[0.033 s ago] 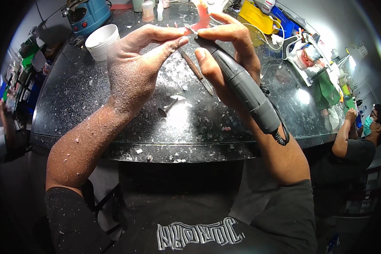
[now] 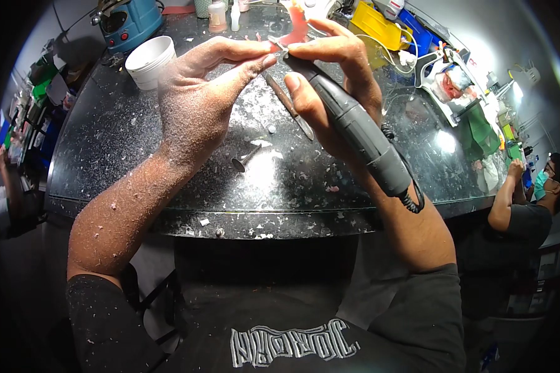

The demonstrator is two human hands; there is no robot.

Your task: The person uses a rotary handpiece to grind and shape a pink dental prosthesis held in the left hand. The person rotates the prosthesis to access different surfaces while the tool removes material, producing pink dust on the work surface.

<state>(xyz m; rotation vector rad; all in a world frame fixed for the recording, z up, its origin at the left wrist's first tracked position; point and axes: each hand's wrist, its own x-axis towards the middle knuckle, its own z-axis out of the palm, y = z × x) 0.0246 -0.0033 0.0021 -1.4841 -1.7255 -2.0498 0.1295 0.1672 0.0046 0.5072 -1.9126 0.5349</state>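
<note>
Near the far side of the black bench, my left hand (image 2: pixel 196 93) pinches a curved pink resin piece (image 2: pixel 297 26) between thumb and fingers. White dust coats that hand and forearm. My right hand (image 2: pixel 348 62) is wrapped round a black rotary handpiece (image 2: pixel 362 130), whose cord loops at its lower end. The handpiece's thin metal tip (image 2: pixel 278 42) meets or nearly meets the pink piece beside my left fingertips; contact cannot be made out. Below the hands lies a knife-like tool (image 2: pixel 287 104) with a brown handle, and nearer me a small dark tool with a round end (image 2: pixel 239 165).
Dust and shavings cover the black bench (image 2: pixel 186 202). A white tub (image 2: pixel 150 68) stands left of my left hand, with a blue machine (image 2: pixel 134 25) behind. Small bottles (image 2: pixel 218 17), a yellow bin (image 2: pixel 374 25) and a white-framed item (image 2: pixel 451 84) line the far and right sides. Another person (image 2: pixel 535 205) sits at right.
The handpiece and my right fingertips have shifted very slightly to the left. My left hand keeps its place on the pink piece.
</note>
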